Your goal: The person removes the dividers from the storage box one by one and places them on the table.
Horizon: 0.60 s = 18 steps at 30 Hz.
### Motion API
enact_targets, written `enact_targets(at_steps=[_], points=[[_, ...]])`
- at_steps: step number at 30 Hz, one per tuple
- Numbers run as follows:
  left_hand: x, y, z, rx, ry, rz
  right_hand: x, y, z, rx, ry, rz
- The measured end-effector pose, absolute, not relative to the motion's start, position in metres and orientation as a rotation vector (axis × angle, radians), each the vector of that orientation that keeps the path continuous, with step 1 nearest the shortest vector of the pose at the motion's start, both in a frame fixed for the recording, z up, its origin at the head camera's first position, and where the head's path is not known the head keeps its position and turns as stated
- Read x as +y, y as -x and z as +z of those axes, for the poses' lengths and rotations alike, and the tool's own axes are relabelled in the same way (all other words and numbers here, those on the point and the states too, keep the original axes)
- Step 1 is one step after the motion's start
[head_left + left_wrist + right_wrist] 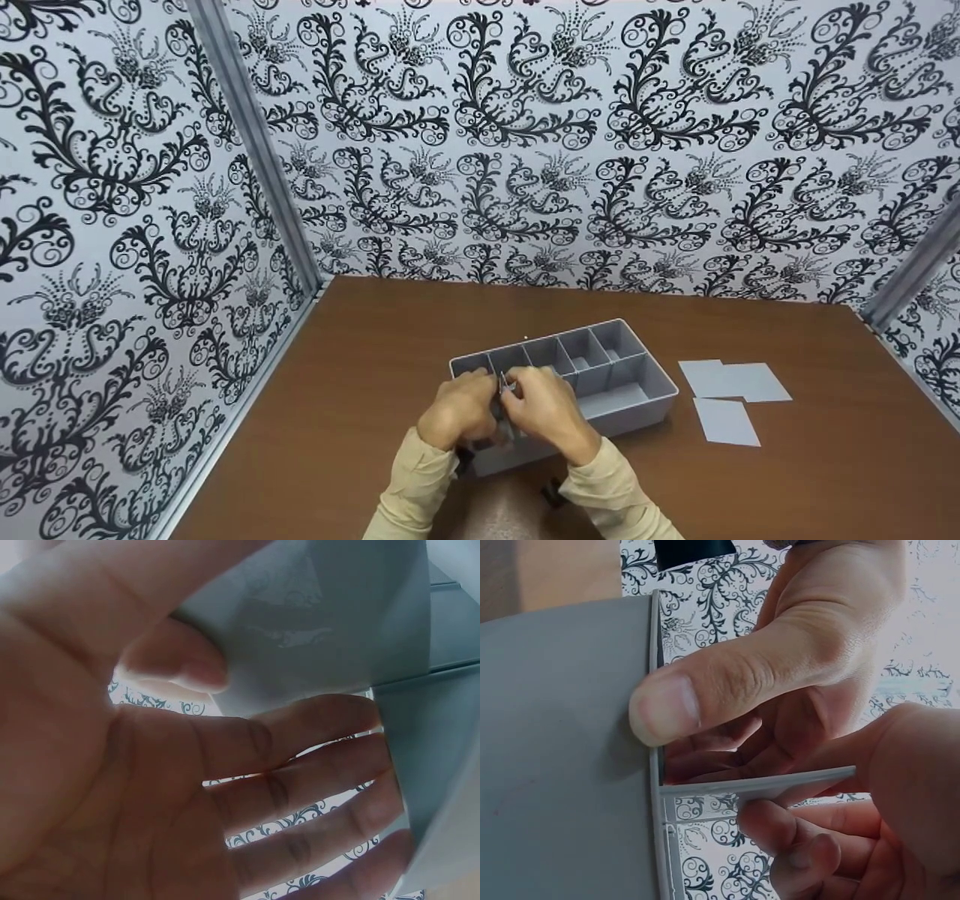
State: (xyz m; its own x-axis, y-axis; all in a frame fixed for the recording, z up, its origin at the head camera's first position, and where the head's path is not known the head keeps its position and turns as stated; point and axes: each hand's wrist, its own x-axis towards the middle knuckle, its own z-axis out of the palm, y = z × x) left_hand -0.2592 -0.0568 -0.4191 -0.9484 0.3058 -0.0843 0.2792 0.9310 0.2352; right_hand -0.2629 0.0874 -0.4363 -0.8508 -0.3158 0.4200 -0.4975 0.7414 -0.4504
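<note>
A grey compartment box (626, 412) stands at an angle under both hands, with a row of small compartments at the back and a longer one in front. My left hand (459, 411) grips the wall at its left end. In the right wrist view the thumb lies on the large grey wall (562, 727), with the fingers behind it. My right hand (544, 405) pinches a thin grey divider (780, 781), seen edge-on and meeting the box wall. The left wrist view shows a grey panel (330, 622) beyond the left palm (97, 787); the hands partly hide the divider.
Several flat white rectangular pieces (726, 421) lie on the brown table (360, 360) right of the box, some overlapping. Patterned panels (525, 150) enclose the back and sides. Dark wrist gear (553, 491) sits by the right sleeve.
</note>
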Motion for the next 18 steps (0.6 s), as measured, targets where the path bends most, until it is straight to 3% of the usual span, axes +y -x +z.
enact_targets(at_steps=[18], points=[[-0.0579, 0.2587, -0.4210, 2.975, -0.461, 0.391, 0.0881, 0.2616, -0.4308, -2.584, -0.643, 0.902]])
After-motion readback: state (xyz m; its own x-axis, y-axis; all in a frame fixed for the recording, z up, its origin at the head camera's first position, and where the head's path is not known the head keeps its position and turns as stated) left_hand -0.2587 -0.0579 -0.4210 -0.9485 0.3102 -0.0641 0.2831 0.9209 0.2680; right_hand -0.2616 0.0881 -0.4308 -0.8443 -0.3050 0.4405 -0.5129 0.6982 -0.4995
